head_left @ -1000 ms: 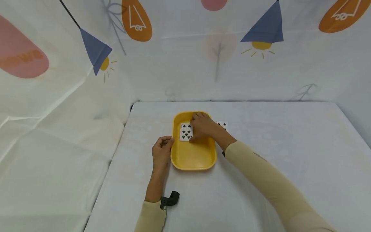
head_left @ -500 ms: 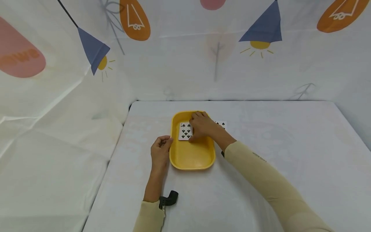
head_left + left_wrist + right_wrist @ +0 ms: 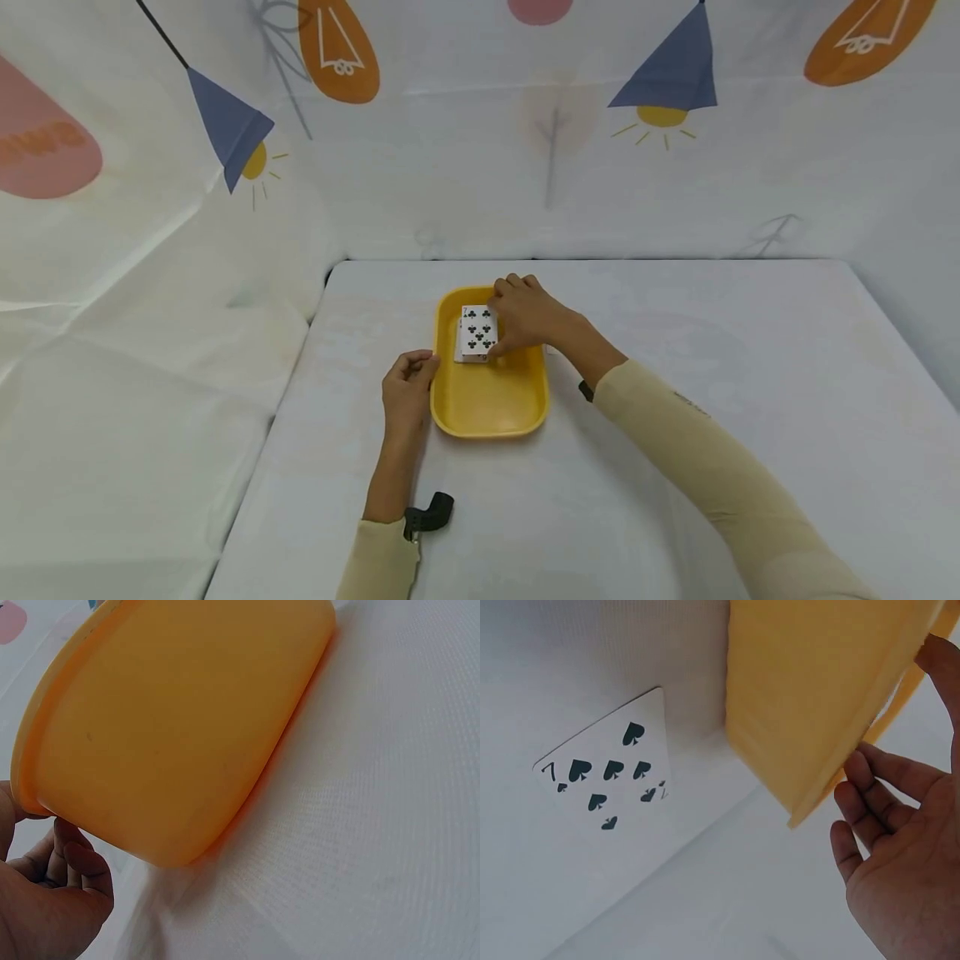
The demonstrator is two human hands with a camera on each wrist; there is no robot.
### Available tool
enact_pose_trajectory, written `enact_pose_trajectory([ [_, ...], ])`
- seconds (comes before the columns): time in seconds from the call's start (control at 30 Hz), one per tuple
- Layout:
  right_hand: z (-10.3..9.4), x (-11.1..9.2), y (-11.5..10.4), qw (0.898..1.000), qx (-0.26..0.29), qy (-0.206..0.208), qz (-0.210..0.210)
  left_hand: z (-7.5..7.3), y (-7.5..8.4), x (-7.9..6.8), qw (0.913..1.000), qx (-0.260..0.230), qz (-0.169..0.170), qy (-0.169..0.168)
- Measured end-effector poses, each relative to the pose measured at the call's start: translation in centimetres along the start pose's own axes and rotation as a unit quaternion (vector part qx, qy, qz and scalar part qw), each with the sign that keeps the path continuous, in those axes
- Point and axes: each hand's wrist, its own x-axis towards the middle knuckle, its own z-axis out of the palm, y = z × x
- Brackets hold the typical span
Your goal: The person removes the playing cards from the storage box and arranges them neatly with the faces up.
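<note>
A shallow yellow tray (image 3: 491,408) stands on the table. Its left rim is pinched between the thumb and curled fingers of my left hand (image 3: 408,392); the left wrist view shows these fingertips at the underside of the rim. Over the tray, my right hand (image 3: 528,315) grips a seven of clubs playing card (image 3: 477,329) by its far and near edges, and the hand covers the card's right part. A white card edge (image 3: 457,352) sticks out beneath it on the left. In the right wrist view, a seven of spades (image 3: 615,772) lies face up on the table beside the tray.
The white-covered table (image 3: 675,333) extends well to the right of the tray. Behind it hangs a white cloth backdrop (image 3: 465,167) printed with lamps and bulbs. Each wrist wears a black strap; the left one carries a black camera (image 3: 431,512).
My right hand has lifted the seven of clubs and shifted it slightly away from me, uncovering the edge of a card beneath. My left hand keeps its hold on the tray rim.
</note>
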Motion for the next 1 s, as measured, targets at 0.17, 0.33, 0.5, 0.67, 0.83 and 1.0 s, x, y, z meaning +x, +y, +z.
enact_pose_trajectory([
  [0.17,-0.9,-0.8,0.4,1.0,0.002,0.004,-0.001,-0.1,0.1,0.0,1.0,0.002,-0.002,0.001],
  [0.33,-1.8,-1.7,0.7,1.0,0.005,0.018,0.005,-0.1,0.3,-0.1,0.9999,0.01,-0.003,0.004],
  [0.5,-2.5,-2.8,1.1,1.0,-0.001,0.029,0.011,-0.1,0.3,-0.1,0.9999,0.01,-0.005,0.009],
  [0.67,-2.6,-4.0,1.9,0.999,-0.001,0.036,0.015,0.0,0.4,-0.2,0.9998,0.016,-0.009,0.011],
  [0.83,-2.6,-5.4,3.1,0.999,0.016,0.043,0.026,0.2,0.4,-0.3,0.9996,0.022,-0.013,0.012],
  [1.0,-2.4,-6.8,4.4,0.998,0.022,0.05,0.031,0.2,0.4,-0.3,0.9997,0.018,-0.011,0.011],
])
